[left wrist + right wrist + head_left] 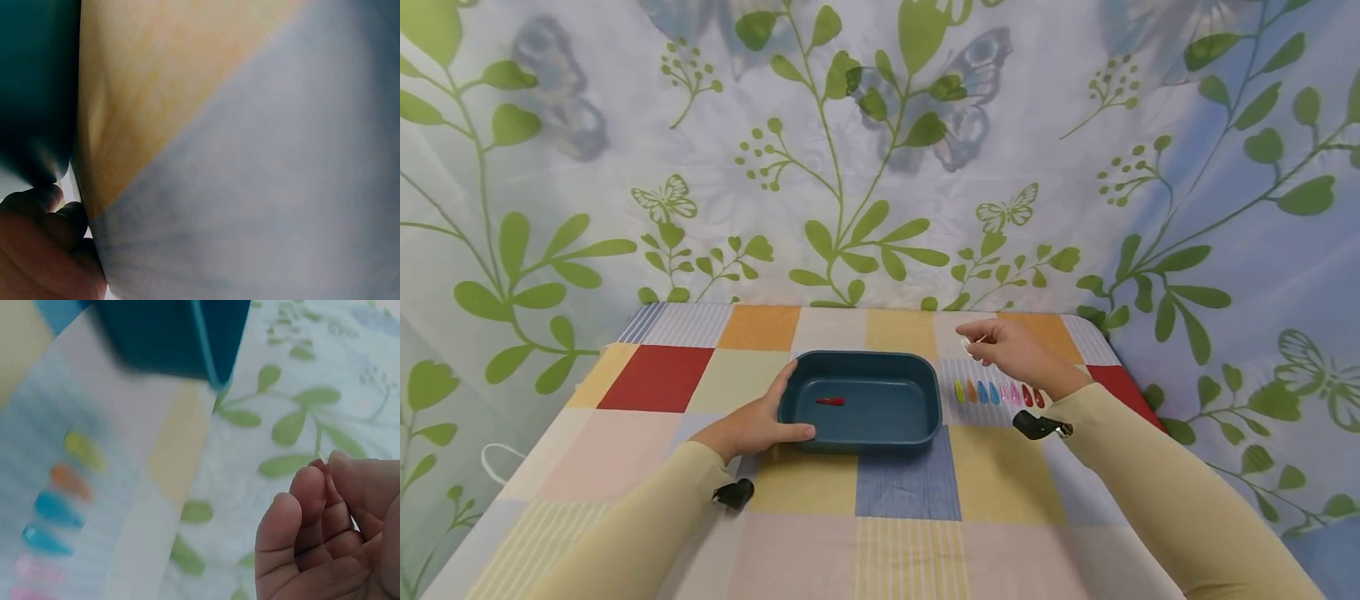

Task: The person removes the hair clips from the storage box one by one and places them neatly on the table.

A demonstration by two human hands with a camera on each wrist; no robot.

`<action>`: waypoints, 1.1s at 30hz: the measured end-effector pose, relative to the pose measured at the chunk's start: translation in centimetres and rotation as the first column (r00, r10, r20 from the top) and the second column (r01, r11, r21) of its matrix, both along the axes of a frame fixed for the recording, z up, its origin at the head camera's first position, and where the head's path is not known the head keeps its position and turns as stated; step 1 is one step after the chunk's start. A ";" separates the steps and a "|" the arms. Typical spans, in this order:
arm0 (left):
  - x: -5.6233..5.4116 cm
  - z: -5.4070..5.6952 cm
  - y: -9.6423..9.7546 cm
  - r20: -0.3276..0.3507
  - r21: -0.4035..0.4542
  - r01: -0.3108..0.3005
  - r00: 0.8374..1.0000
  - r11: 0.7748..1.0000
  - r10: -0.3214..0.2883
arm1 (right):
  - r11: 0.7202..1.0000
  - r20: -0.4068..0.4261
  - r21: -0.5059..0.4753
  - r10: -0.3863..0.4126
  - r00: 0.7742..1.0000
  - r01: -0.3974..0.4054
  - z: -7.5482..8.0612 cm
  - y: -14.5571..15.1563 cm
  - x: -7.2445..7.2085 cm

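A dark teal rectangular tray (865,442) stands on the patchwork cloth. Inside it lies one red snap hair clip (831,402). My left hand (758,422) holds the tray's left end, thumb at the near rim and fingers at the far left corner. To the right of the tray, my right hand (1011,348) is raised over the cloth and pinches a small whitish hair clip (965,342) between thumb and index finger. Only a pale sliver (323,457) of it shows in the right wrist view. Below this hand is a row of hair clips (994,392) in yellow, orange, blue, pink and red.
Under everything is the patchwork tablecloth (910,483). A curtain (865,167) with green leaves and butterflies hangs behind the table's far edge. Black wrist devices (1036,425) sit on both sleeves. A white loop of cord (493,462) shows at the table's left edge.
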State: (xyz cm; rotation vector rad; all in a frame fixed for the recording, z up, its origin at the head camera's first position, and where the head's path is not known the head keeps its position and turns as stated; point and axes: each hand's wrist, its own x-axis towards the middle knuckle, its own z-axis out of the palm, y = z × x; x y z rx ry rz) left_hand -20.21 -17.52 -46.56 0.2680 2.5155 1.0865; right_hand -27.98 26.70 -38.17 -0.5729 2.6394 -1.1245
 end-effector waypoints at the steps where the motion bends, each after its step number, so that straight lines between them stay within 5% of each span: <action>1: 0.0 0.0 0.0 0.000 0.001 0.002 1.000 1.000 -0.002 | 1.000 0.000 0.004 -0.019 1.000 0.019 -0.1 0.7 0.1; 16: -0.4 -0.5 -0.2 0.000 -0.017 0.000 1.000 1.000 0.000 | 0.978 0.032 0.065 -0.203 0.979 0.201 -3.7 10.5 0.4; 24: -0.3 -0.2 -0.2 0.014 -0.020 -0.004 1.000 1.000 0.004 | 0.963 0.078 0.082 -0.264 0.961 0.257 -6.1 13.1 0.8; 33: -0.3 0.1 0.1 0.016 -0.019 0.008 1.000 1.000 -0.007 | 0.944 0.019 0.193 -0.275 0.961 0.266 -8.4 14.7 0.9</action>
